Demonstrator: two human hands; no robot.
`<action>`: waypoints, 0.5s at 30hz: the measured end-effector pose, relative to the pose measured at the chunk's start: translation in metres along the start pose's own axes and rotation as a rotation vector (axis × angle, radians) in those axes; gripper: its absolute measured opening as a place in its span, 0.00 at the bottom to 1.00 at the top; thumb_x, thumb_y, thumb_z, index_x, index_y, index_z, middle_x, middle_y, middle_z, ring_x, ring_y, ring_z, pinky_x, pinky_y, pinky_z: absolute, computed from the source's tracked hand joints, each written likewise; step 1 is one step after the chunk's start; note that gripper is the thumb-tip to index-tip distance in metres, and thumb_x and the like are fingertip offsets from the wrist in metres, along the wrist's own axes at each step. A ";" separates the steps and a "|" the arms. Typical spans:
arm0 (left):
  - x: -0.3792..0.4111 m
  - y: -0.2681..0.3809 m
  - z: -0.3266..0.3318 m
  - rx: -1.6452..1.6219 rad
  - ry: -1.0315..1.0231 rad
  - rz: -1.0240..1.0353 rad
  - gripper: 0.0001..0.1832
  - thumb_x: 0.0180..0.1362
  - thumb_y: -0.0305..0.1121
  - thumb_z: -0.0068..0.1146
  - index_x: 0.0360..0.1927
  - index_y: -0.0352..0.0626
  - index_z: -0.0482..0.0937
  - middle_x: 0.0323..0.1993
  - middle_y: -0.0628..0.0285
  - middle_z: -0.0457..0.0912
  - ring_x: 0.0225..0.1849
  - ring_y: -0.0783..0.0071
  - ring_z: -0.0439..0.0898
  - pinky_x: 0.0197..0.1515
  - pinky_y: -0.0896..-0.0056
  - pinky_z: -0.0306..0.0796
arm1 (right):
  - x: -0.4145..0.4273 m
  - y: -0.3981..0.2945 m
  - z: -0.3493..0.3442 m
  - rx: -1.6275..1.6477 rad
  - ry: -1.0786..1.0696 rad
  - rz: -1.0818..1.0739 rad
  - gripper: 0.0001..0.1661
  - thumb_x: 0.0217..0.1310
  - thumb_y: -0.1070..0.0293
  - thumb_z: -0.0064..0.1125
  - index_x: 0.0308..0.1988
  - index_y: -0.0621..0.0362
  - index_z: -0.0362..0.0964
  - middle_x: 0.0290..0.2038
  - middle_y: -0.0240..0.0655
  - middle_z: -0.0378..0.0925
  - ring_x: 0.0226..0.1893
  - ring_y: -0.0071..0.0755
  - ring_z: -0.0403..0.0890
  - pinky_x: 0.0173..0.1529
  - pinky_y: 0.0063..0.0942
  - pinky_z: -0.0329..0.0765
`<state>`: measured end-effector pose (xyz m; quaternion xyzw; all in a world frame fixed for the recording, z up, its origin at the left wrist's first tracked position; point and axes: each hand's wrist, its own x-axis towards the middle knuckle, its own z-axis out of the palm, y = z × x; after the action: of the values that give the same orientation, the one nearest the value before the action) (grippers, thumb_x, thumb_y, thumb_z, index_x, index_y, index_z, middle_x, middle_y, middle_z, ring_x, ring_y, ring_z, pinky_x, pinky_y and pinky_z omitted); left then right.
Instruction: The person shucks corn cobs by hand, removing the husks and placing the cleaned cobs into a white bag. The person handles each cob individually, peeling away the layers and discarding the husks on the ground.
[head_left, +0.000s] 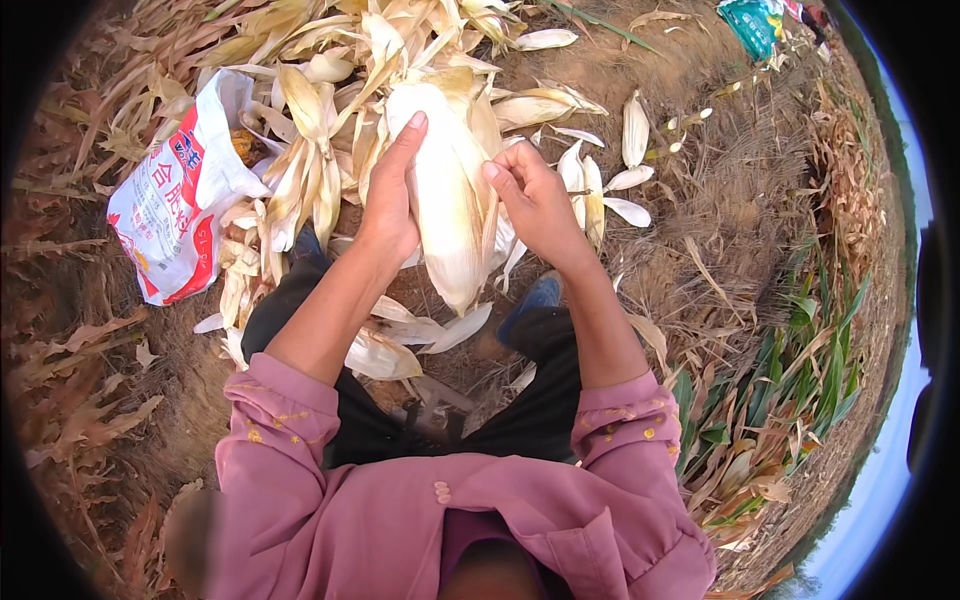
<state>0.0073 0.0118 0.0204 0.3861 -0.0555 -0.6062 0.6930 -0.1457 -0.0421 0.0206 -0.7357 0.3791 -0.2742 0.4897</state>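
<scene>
An ear of corn in its pale husk (448, 202) is held upright between my hands, above the ground in front of my knees. My left hand (395, 184) grips its left side, the thumb lying across the upper husk. At the ear's right edge, my right hand (531, 196) pinches a husk leaf between thumb and curled fingers. Part of the husk hangs loose on that side. Whether kernels show at the washed-out top, I cannot tell. A heap of dry husks (307, 165) lies just beyond and to the left.
A white and red woven fertilizer sack (169, 202), with something orange-yellow in its mouth, lies at left. Loose husk leaves (635, 131) and stubble cover soil on the right. Green and dry corn stalks (780, 375) lie at far right; a teal bag (752, 28) is at upper right.
</scene>
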 end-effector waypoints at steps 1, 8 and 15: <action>-0.003 0.001 0.004 -0.003 -0.007 -0.007 0.23 0.57 0.46 0.53 0.48 0.38 0.70 0.40 0.59 0.77 0.40 0.70 0.77 0.45 0.68 0.72 | 0.000 0.001 -0.001 -0.020 0.029 -0.021 0.12 0.61 0.65 0.52 0.33 0.64 0.64 0.21 0.39 0.73 0.23 0.31 0.74 0.30 0.27 0.70; -0.007 0.002 0.006 -0.066 -0.034 -0.230 0.24 0.61 0.50 0.43 0.49 0.40 0.71 0.39 0.57 0.78 0.39 0.68 0.77 0.42 0.66 0.73 | 0.002 0.002 -0.011 -0.075 0.130 -0.021 0.12 0.62 0.64 0.49 0.34 0.62 0.61 0.21 0.43 0.72 0.22 0.36 0.73 0.31 0.30 0.69; -0.012 -0.001 0.006 -0.010 -0.140 -0.356 0.28 0.58 0.55 0.47 0.48 0.41 0.72 0.33 0.59 0.78 0.31 0.69 0.78 0.33 0.65 0.76 | 0.007 0.000 -0.025 -0.335 0.232 -0.219 0.10 0.61 0.64 0.50 0.34 0.58 0.62 0.21 0.44 0.73 0.23 0.49 0.76 0.27 0.39 0.69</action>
<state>0.0005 0.0195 0.0282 0.3432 -0.0317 -0.7449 0.5713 -0.1613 -0.0602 0.0298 -0.8070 0.3911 -0.3415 0.2814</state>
